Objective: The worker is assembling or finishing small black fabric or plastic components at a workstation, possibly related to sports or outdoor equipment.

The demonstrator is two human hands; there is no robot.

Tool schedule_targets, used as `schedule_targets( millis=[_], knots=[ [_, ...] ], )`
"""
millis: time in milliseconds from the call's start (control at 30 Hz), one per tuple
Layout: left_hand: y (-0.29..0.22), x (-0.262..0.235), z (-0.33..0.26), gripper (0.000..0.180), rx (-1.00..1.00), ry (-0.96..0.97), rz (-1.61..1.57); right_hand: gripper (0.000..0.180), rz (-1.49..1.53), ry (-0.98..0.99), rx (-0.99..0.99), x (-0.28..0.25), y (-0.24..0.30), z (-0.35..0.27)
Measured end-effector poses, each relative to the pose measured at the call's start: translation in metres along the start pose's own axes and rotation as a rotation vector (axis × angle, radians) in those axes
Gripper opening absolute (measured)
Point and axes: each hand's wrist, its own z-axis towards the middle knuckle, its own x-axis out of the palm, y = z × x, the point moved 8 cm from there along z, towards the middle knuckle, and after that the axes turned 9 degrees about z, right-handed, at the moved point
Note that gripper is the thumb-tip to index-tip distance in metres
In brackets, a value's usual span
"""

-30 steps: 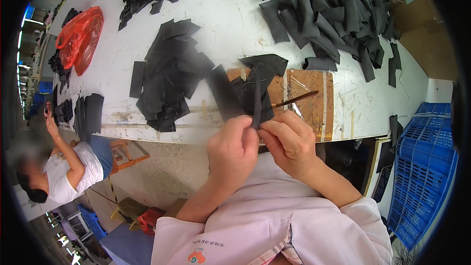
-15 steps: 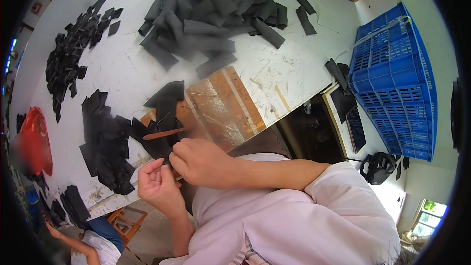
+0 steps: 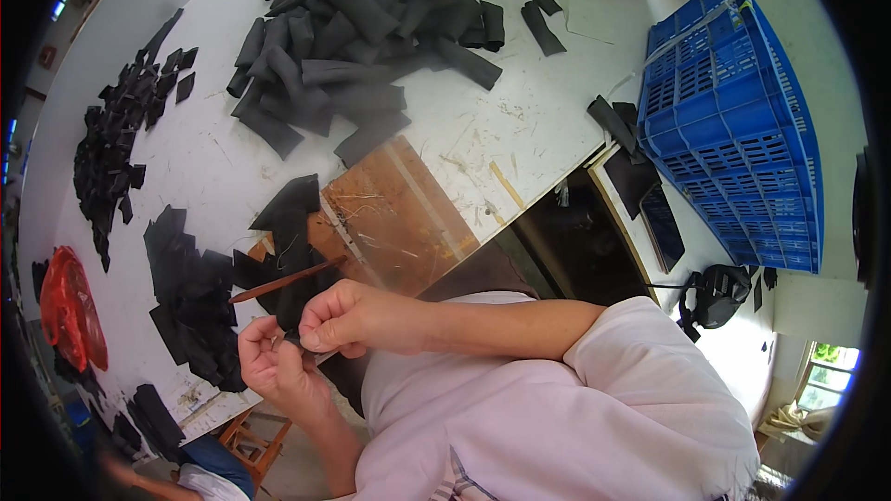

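My left hand (image 3: 280, 369) is at the front edge of the table, palm turned up and fingers curled. Beside it my right hand (image 3: 357, 315) pinches, its fingertips meeting those of the left. Between the fingertips shows the end of a black cloth piece (image 3: 291, 335), mostly hidden by the fingers. Just beyond the hands lie more black cloth pieces (image 3: 292, 209). A slim brown pointed stick (image 3: 286, 280) lies across them. They partly cover a brown board (image 3: 408, 213) with pale strips of tape.
A large heap of black cloth tubes (image 3: 362, 37) covers the far table. Smaller black piles (image 3: 190, 301) lie left, near a red plastic bag (image 3: 72, 311). A blue crate (image 3: 724, 130) stands right, by a phone (image 3: 662, 227). Another person's arm (image 3: 153, 482) shows lower left.
The view has shifted, so the table contents sit differently in it. My hands stay together at the cloth, and the left fingers have closed in more. The stick's tip now points farther left.
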Motion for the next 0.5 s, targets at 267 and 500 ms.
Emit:
schedule_targets(
  millis=[267, 500],
  knots=[
    [-0.002, 0.019, -0.010, 0.027, -0.098, 0.368, -0.225, 0.020, -0.234, -0.121, -0.255, -0.010, 0.024, -0.006],
    [-0.035, 0.050, -0.033, 0.040, -0.215, 0.697, -0.405, 0.013, -0.199, 0.039, -0.333, 0.016, 0.040, -0.020]
  ],
)
